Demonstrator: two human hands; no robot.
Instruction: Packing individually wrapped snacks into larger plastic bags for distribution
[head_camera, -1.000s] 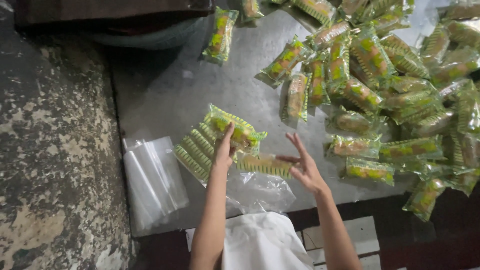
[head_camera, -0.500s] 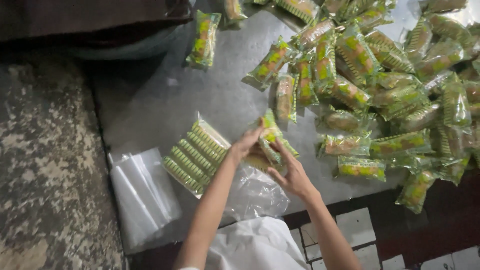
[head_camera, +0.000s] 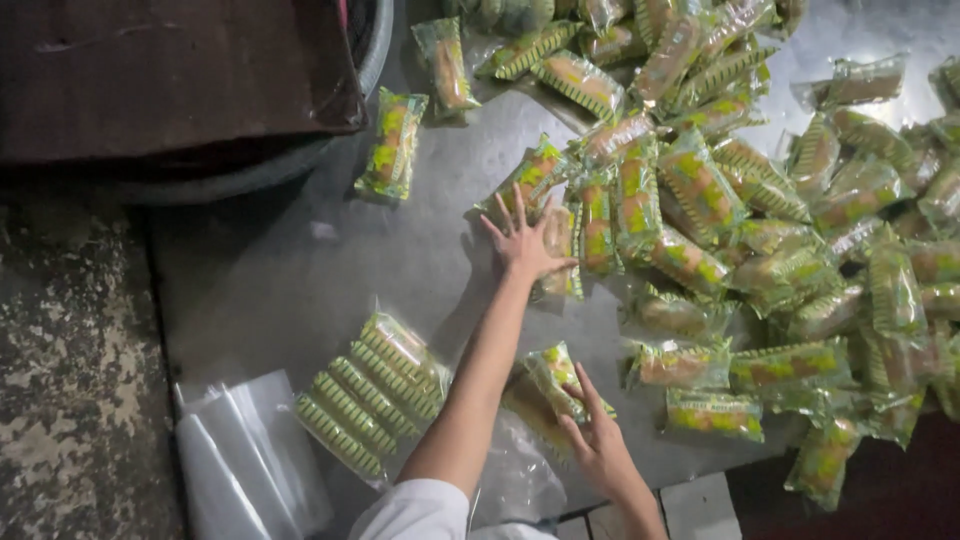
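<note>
Reaching forward, left hand (head_camera: 524, 245) has fingers (head_camera: 497, 232) spread wide apart, palm down, flat on a clear-wrapped green-and-yellow snack packet (head_camera: 556, 245) at the near edge of the big heap of identical packets (head_camera: 760, 200). Not gripped, just pressed from above. Left forearm runs straight and long from the white sleeve (head_camera: 415, 512) at bottom centre, diagonally up and right across the grey metal tabletop (head_camera: 290, 280).

Right hand (head_camera: 598, 450) sits low, close to the body, fingers (head_camera: 588, 392) loosely curled and slightly apart, fingertips touching a second green-and-yellow wrapped packet (head_camera: 560, 378); cannot tell if it is truly clamped. That packet lies half on a crumpled clear plastic bag (head_camera: 520, 470) under the left forearm.

Just left of the forearm: a clear bag already filled with a tight row of green packets (head_camera: 375, 395), lying diagonal, not touched. Further left, a flat stack of empty clear plastic bags (head_camera: 245, 465) at the table's left edge, next to a rough, stained concrete surface (head_camera: 70, 400).

A single packet (head_camera: 392, 145) lies apart near the top left, beside a dark round basin rim (head_camera: 300, 165) with a dark brown board (head_camera: 170, 70) over it.

Open room: bare tabletop between filled bag, lone packet and heap. Right side crowded with packets to the frame edge. The table's near edge runs just beyond right hand, pale tiles (head_camera: 700, 505) below.
</note>
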